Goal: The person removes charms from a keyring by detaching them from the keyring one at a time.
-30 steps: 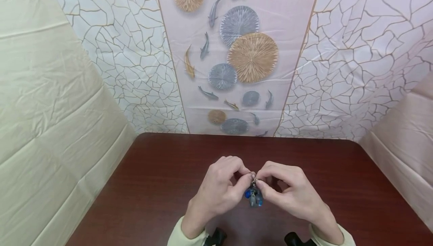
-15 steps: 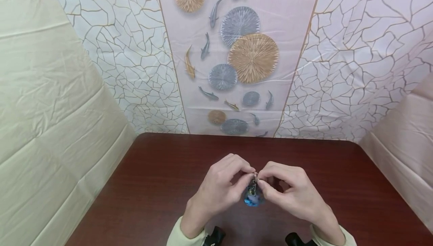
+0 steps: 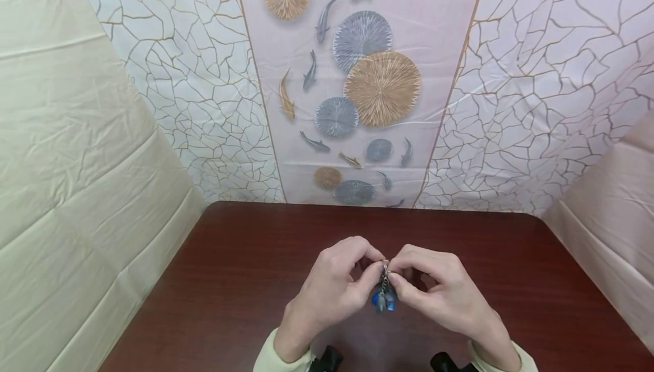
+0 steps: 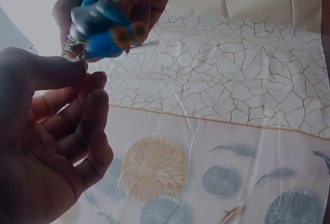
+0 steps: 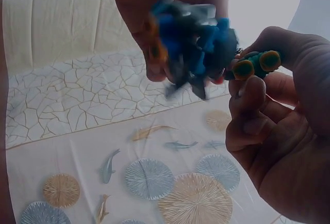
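Evidently both hands meet over the near half of the dark red-brown surface [image 3: 230, 292], each grasping part of one charm bunch [image 3: 383, 298]. The left hand [image 3: 332, 287] pinches its metal ring [image 3: 385, 267] between thumb and index finger, while the right hand [image 3: 441, 289] pinches the bunch close by from the other side, thumb and index finger together; exactly which part it grips is hidden. Blue and grey pieces hang below the fingertips, between the two hands, held up off the surface. From the left wrist, metal links [image 4: 72, 51] show beside the left thumb, next to bright blue pieces with orange-ringed ends. From the right wrist, a green-and-orange piece [image 5: 258, 65] sits right at the right hand's fingertips, and the rest of the bunch is blurred. Pale sleeves [image 3: 281, 355] cover the forearms, with black wrist gear [image 3: 329, 358] beside them. Behind the surface hangs a cloth [image 3: 380, 88] printed with fish, round discs and crackle lines; plain pale sheets [image 3: 102, 201] flank it.
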Available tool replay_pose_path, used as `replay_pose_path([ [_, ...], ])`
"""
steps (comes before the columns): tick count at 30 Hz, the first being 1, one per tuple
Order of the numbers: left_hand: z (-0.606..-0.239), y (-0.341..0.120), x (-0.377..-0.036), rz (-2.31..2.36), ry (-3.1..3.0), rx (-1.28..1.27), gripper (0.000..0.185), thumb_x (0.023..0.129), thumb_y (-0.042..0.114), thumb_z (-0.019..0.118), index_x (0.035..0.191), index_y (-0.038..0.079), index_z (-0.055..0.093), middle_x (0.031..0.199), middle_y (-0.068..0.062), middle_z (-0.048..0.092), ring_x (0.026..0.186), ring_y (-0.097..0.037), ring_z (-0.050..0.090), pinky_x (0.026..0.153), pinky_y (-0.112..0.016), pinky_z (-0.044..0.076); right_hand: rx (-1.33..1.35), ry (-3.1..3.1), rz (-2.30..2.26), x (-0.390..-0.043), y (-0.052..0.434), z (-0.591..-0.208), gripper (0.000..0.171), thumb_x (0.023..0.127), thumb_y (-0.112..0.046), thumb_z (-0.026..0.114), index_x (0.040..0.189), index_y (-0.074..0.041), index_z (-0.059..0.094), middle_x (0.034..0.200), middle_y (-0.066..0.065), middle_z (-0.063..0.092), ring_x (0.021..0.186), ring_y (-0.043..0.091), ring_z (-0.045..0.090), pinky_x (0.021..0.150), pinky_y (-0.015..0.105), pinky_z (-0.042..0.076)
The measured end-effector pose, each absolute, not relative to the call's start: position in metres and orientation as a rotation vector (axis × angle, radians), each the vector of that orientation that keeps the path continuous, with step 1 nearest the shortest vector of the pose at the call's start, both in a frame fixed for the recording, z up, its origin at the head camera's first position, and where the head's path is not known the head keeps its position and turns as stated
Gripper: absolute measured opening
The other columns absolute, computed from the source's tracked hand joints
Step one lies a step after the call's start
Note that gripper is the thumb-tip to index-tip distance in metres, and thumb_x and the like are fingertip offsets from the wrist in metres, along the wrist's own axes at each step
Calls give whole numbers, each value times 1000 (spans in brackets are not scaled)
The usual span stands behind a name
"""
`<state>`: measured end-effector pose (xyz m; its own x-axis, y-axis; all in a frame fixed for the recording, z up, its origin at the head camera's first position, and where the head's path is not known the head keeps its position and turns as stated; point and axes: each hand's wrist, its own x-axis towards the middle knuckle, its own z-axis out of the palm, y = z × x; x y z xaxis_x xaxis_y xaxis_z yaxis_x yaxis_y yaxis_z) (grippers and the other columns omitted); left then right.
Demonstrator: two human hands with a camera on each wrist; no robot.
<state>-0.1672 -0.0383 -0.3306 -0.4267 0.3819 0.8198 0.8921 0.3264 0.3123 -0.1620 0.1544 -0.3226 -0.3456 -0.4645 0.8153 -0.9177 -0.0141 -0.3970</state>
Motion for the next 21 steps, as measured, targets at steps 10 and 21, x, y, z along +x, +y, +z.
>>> replay_pose_path([
  [10,-331,-40,-168,-1045,-1883,-1113,12,87,-1,67,90,10,66,84,2,68,75,-3,62,68,-5,47,1437,-1811,1334,-160,153,-321,27,77,18,66,89,-6,65,74,-1,56,64,4,48,50,12,40],
  [21,-332,-40,-173,-1085,-1862,-1103,11,86,0,68,89,10,67,86,0,71,75,-5,64,66,-6,48,1346,-1885,1248,-164,167,-325,37,73,20,67,92,-11,65,75,-5,55,63,0,47,48,11,37],
])
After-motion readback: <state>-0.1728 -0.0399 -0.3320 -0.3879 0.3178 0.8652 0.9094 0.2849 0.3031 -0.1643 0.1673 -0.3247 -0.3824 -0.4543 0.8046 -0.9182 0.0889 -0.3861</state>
